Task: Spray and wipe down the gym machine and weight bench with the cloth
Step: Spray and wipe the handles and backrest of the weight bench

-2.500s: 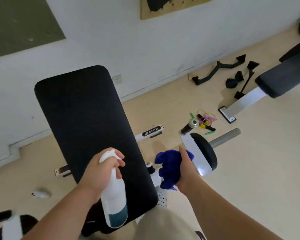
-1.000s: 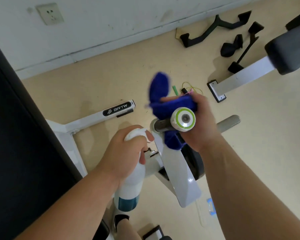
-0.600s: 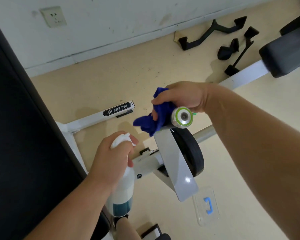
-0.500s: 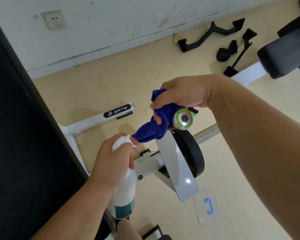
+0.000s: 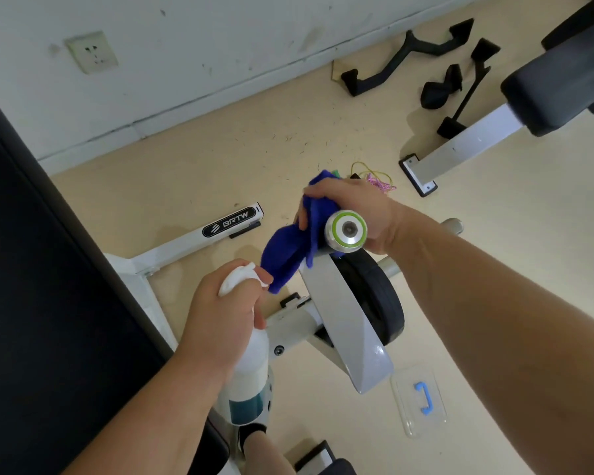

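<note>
**Cloth on the bar end, bottle held just below**

The right hand (image 5: 354, 210) gripped the blue cloth (image 5: 288, 252) around the gym machine's bar, just behind its silver, green-ringed end cap (image 5: 346, 230). A loose tail of the cloth hung down to the left and touched the nozzle of the white spray bottle (image 5: 251, 378). The left hand (image 5: 223, 320) was closed round the bottle's neck, with a finger on the trigger.

Under the bar, a black weight plate (image 5: 374, 303) sat against the machine's white frame arm (image 5: 343, 320). The black pad of the weight bench (image 5: 48, 303) filled the left side, its long edge running close beside the left forearm.

On the floor (image 5: 494, 234), a clear plastic box (image 5: 420, 401) lay near the arm's lower tip. Black handles (image 5: 405, 60) lay by the wall. A second bench (image 5: 563, 80) reached in from the upper right, with open floor between it and the right forearm.
</note>
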